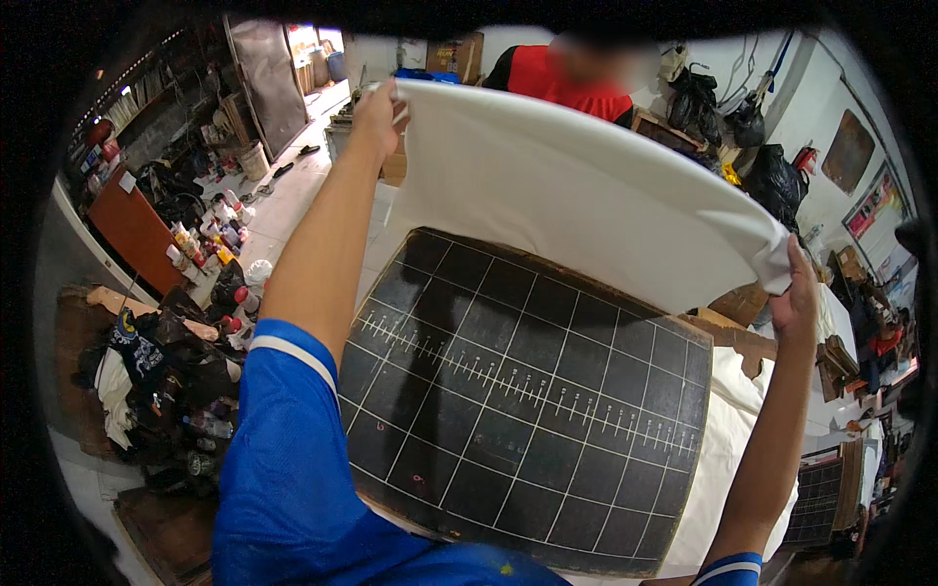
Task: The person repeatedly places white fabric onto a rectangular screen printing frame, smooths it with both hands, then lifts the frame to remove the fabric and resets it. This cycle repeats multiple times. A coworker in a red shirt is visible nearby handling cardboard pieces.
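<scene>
A wide white cloth (567,186) is stretched between my hands, raised above the far edge of a black board (528,391) marked with a white grid and ruler ticks. My left hand (379,119) is closed on the cloth's upper left corner. At the upper right corner, my right hand (796,293) grips the bunched fabric. The cloth hangs down behind the board's far side, where its lower part is hidden. More pale cloth (728,430) lies along the board's right side.
A person in a red and black shirt (537,78) is beyond the cloth. Bottles (210,239) and heaped clothes (147,371) crowd the left. Black bags (777,186) hang or sit by the right wall. A second gridded board (816,503) stands at lower right.
</scene>
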The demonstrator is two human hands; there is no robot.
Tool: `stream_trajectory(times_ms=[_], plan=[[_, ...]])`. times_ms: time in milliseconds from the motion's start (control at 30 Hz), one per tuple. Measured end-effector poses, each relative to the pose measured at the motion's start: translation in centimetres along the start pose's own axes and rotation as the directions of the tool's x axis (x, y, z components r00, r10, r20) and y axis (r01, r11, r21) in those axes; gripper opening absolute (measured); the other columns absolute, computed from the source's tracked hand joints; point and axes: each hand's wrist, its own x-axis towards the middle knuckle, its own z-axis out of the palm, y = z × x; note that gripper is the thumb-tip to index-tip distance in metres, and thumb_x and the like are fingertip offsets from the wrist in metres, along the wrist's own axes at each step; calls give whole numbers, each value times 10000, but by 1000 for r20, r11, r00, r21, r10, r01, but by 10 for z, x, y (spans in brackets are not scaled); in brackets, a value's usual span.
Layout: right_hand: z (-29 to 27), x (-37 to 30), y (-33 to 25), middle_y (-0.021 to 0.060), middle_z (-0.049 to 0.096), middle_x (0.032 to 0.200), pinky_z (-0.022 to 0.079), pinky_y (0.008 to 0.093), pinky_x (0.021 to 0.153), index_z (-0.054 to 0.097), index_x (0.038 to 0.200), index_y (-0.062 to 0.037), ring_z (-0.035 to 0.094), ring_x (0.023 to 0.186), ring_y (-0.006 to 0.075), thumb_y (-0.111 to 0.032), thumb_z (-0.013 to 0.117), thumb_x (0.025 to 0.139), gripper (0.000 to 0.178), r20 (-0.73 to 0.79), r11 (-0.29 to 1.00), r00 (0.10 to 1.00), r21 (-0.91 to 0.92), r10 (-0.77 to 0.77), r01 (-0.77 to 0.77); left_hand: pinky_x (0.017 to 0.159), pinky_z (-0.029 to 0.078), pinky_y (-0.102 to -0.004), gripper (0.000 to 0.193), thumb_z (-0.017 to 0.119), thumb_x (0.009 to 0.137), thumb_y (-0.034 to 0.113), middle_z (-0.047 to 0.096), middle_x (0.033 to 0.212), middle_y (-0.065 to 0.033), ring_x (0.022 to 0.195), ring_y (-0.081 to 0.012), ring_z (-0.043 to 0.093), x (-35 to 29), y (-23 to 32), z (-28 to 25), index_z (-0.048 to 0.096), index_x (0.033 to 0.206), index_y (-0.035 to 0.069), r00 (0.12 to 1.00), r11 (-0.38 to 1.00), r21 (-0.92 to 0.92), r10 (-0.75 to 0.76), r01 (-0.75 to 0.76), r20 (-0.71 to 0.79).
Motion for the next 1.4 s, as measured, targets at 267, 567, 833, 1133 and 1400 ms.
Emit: stream_trajectory(times_ms=[267, 567, 833, 1133, 1400], plan=[[-19, -53, -7, 122, 689, 1289, 526, 412, 1037, 612, 1386, 16, 654, 1192, 237, -281, 653, 1055, 447, -61, 984, 998, -178, -18, 7, 902, 565, -407, 222, 607, 1073, 259, 675, 1181, -35, 1119, -188, 641, -35, 5, -23, 612, 1241, 113, 972, 976, -154, 175, -151, 158], [-83, -234, 111, 80, 703, 1187, 566, 314, 891, 605, 1355, 26, 675, 1033, 161, -217, 701, 1027, 419, -267, 913, 947, -314, 179, -261, 935, 554, -380, 356, 601, 1088, 276, 685, 1280, -45, 1139, -183, 668, -252, -85, -161, 570, 1387, 85, 984, 985, -32, -173, 172, -42], [-136, -328, 185, 81, 753, 1105, 551, 300, 841, 674, 1252, 43, 694, 936, 136, -108, 652, 996, 298, -171, 786, 876, -389, 451, -481, 913, 584, -413, 392, 677, 1045, 244, 686, 1255, -75, 1121, -234, 686, -380, -133, -197, 562, 1371, 59, 744, 785, -346, -608, 513, -276], [-130, -333, 229, 235, 532, 694, 398, 472, 603, 540, 794, 39, 518, 615, 337, -302, 688, 1013, 431, -230, 412, 972, -891, -50, -190, 602, 453, -304, 285, 670, 1048, 345, 660, 981, -3, 791, -142, 617, -376, -122, -206, 598, 1196, 112, 785, 758, 214, -570, 616, -241], [-108, -392, 204, 181, 453, 666, 373, 431, 591, 507, 788, 31, 393, 616, 257, -288, 674, 1033, 436, -321, 546, 947, -793, 3, -270, 551, 353, -269, 313, 622, 1073, 448, 626, 918, 34, 676, -82, 484, -425, -86, -248, 597, 1164, 150, 817, 824, 163, -472, 542, -331]])
